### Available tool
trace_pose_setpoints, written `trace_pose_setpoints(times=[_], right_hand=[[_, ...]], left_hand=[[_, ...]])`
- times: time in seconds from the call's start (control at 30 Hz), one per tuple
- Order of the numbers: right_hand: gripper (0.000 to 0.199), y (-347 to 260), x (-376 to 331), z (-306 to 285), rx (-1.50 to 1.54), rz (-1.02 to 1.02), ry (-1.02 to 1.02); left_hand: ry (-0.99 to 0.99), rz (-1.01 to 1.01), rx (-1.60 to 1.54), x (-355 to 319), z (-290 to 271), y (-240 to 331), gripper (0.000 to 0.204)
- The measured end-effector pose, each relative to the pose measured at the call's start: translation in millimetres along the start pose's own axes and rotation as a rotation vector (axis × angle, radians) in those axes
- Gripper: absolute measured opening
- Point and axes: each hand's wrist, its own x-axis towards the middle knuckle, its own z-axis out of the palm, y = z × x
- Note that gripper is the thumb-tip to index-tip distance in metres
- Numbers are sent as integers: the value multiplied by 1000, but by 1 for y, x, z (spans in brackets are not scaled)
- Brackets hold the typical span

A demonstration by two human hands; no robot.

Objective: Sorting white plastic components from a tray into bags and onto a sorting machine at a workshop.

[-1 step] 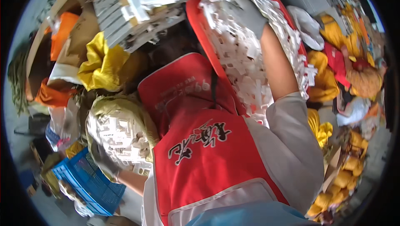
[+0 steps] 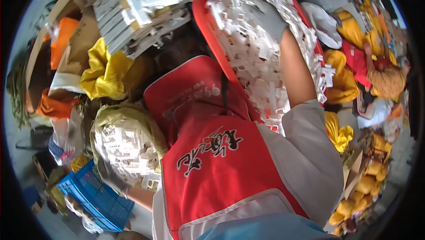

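My right hand, in a grey glove, lies on a heap of small white plastic parts in a long red tub. Its fingers look stretched out across the pieces, with the tips partly lost among them. On my left, an olive woven sack stands with its mouth wide and more white plastic parts inside. My left hand, gloved too, is closed on the sack's near left rim; some of its fingers are hidden.
A blue plastic crate is beside the sack. White plastic pieces lie on a grey slatted stack ahead. Yellow cloth and a cardboard box stand left. Another person is at the far right among yellow sacks.
My right hand has shifted slightly rightward and nearer over the white parts. The whole view has swung a little, and my left hand stays at the sack's rim.
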Motion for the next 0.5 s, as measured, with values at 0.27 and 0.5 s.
trace_pose_setpoints(times=[0.27, 0.5], right_hand=[[48, 162, -166, -1, -582, 731, -67], [63, 145, -132, 34, -902, 793, -212]], left_hand=[[77, 93, 147, 20, -12, -25, 33], [-177, 199, -33, 56, 54, 31, 32]])
